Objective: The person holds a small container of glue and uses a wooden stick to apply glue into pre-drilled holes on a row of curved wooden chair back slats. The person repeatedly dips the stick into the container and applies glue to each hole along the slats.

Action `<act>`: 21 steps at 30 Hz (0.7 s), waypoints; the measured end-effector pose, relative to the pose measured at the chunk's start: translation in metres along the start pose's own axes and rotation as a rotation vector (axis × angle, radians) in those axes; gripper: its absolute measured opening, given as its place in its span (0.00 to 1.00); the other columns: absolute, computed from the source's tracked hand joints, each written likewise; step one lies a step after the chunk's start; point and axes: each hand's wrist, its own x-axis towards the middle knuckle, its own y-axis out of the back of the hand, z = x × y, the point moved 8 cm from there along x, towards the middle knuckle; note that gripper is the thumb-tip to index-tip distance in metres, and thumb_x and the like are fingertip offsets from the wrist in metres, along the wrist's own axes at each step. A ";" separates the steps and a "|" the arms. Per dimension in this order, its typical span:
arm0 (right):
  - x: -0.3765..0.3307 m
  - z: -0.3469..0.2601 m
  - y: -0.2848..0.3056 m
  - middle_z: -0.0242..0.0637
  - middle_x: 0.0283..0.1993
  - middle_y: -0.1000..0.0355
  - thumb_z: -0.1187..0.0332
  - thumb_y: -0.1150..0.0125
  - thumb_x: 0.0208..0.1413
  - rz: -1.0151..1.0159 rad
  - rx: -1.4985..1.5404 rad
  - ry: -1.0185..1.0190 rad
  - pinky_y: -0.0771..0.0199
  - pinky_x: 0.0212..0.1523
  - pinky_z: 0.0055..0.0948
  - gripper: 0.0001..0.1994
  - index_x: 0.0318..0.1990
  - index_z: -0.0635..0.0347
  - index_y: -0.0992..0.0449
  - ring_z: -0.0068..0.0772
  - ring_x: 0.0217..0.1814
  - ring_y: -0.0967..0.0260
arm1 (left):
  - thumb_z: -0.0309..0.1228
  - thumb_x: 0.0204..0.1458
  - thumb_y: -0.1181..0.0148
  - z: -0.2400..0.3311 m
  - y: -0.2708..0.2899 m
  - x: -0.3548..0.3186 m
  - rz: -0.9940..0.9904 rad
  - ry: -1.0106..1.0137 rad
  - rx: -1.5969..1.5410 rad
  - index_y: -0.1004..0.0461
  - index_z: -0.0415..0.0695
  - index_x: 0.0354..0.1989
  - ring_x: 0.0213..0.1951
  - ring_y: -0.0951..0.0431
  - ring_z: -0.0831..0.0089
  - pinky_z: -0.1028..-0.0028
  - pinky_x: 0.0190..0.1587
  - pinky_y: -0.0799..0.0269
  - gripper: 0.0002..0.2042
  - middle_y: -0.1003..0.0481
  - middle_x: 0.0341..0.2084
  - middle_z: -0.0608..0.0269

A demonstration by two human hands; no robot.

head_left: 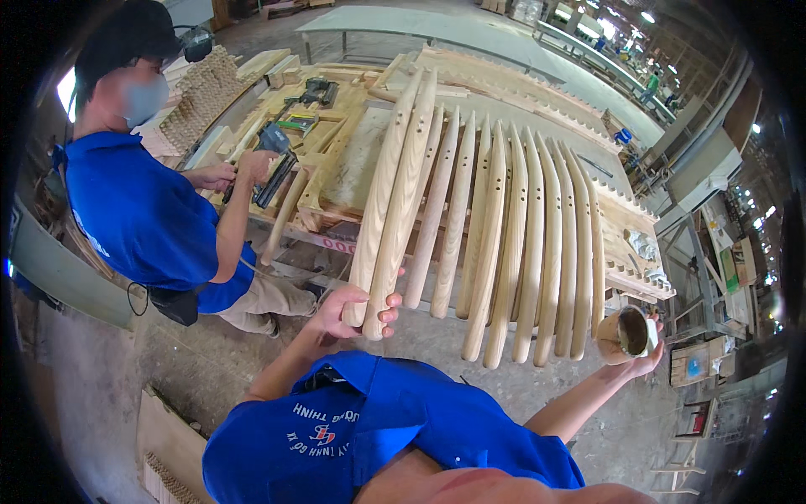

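My left hand (337,314) is closed around the thick rounded ends of two long curved wooden legs (406,202). They lie side by side, their slimmer drilled ends pointing away over the table. Off to the right, my right hand (645,363) grips a tan cup (611,346) tilted so its dark inside shows. Something white sits at the cup's far side, partly hidden; I cannot make it out. Between my hands, a row of several similar wooden legs (502,244) rests on the table, thick ends jutting over the near edge and small holes near the far ends.
A co-worker in blue (147,214) stands at left holding a power tool (273,181). A nail gun (317,91) lies on the wooden bench beyond. Notched wooden rails (537,99) edge the worktable (369,139). Wood panels (172,428) stand at lower left.
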 end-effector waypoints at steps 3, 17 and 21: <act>-0.027 0.003 0.003 0.44 0.51 0.30 0.62 0.52 0.54 -0.146 0.056 -0.081 0.31 0.52 0.46 0.19 0.50 0.63 0.30 0.46 0.50 0.33 | 0.31 0.48 0.49 0.002 0.010 -0.001 -0.002 0.025 -0.065 0.47 0.51 0.63 0.39 0.34 0.68 0.61 0.44 0.35 0.30 0.36 0.40 0.60; -0.116 0.031 -0.014 0.39 0.52 0.30 0.61 0.51 0.55 -0.173 -0.020 -0.118 0.29 0.47 0.48 0.19 0.53 0.57 0.32 0.44 0.48 0.32 | 0.35 0.51 0.51 -0.025 0.044 -0.037 0.308 0.290 -0.010 0.39 0.40 0.56 0.38 0.33 0.66 0.65 0.40 0.33 0.24 0.34 0.40 0.59; -0.132 0.036 -0.025 0.39 0.52 0.30 0.61 0.52 0.56 -0.233 -0.029 -0.138 0.28 0.47 0.48 0.19 0.53 0.57 0.32 0.44 0.48 0.32 | 0.33 0.51 0.50 -0.033 0.067 -0.032 0.182 0.294 -0.158 0.38 0.41 0.55 0.40 0.34 0.65 0.74 0.37 0.34 0.21 0.34 0.40 0.60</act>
